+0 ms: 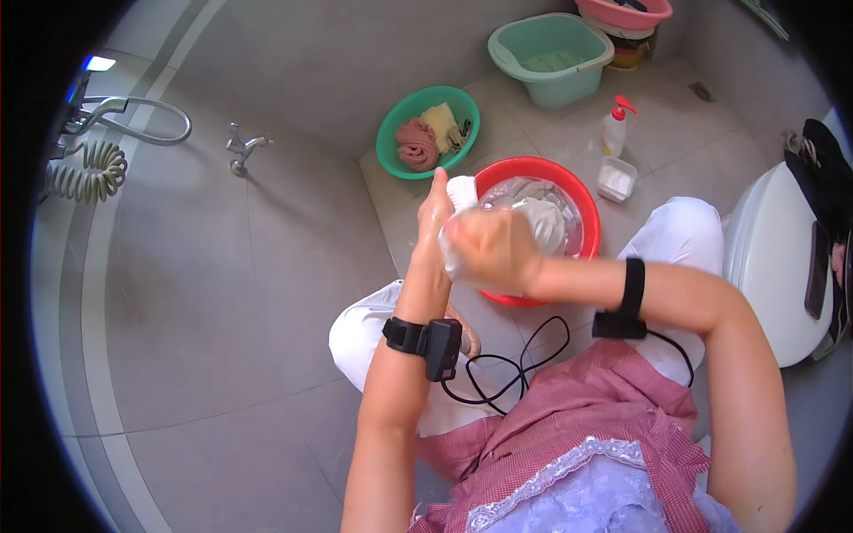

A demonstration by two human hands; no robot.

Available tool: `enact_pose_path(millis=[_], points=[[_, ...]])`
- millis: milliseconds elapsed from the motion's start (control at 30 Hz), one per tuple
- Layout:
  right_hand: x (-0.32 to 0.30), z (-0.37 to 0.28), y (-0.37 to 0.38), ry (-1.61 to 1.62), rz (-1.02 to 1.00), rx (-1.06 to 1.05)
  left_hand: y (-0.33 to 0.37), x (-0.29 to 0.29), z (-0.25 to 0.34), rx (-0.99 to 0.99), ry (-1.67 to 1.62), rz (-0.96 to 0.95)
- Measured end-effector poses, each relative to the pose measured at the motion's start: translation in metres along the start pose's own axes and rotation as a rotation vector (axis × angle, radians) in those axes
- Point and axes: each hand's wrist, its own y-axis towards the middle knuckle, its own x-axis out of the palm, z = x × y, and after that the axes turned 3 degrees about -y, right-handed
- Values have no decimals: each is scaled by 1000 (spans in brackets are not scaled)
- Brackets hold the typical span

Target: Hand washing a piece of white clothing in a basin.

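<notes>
Over the left rim of a red basin (593, 222), my two hands are pressed together around a small white cloth (462, 192) with a ribbed end, like a sock. My left hand (433, 215) stands edge-on behind the cloth and holds it against the palm; most of its fingers are hidden. My right hand (499, 249), smeared by motion, is closed like a fist on the cloth's lower part. In the basin, wet white and grey laundry (544, 224) lies in water, partly covered by my right hand.
A green basin (386, 151) with pink and yellow cloths, a pale green tub (553, 89), a red-pump bottle (613, 133) and a white powder container (616, 180) stand beyond. A toilet (764, 258) is at right, a wall tap (238, 151) at left. A black cable (498, 360) loops below my forearms.
</notes>
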Motion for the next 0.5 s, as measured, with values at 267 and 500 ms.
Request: enact_pose_path(millis=[267, 500], points=[[-8, 34, 38, -65, 203, 184, -2, 45, -29, 23, -197, 7], [2, -21, -5, -41, 131, -227, 38, -50, -33, -129, -604, -878]])
